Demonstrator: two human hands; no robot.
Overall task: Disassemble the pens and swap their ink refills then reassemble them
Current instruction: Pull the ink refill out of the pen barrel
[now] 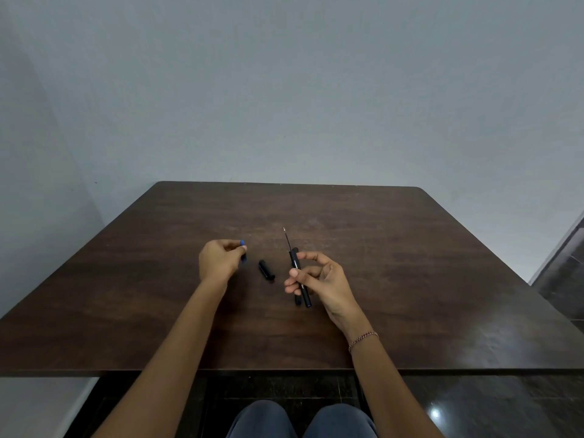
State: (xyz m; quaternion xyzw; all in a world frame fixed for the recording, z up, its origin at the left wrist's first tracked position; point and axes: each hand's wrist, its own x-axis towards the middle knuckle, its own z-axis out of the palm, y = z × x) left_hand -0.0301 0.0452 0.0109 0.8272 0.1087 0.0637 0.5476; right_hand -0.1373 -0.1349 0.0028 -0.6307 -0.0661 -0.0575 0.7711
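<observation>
Curled over the bench (410,279), the right grip (319,279) held two black pen barrels (295,262) side by side, near the middle. Left of it, the left grip (218,260) pinched a small blue-ended piece (242,242). A black cap (266,270) lay between them. A thin refill (287,240) poked from one barrel toward the far side. Disassembly looked partway done; swapping and reassembly seemed left. No containers showed.

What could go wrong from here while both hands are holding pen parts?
1. The right hand seems to pinch two black barrels together; one might slip free.
2. The thin refill sticks out bare past the barrels and could bend or slide out.
3. The black cap lies loose on the table between the hands; the left hand, pinching a small blue piece, could knock it rolling.
</observation>
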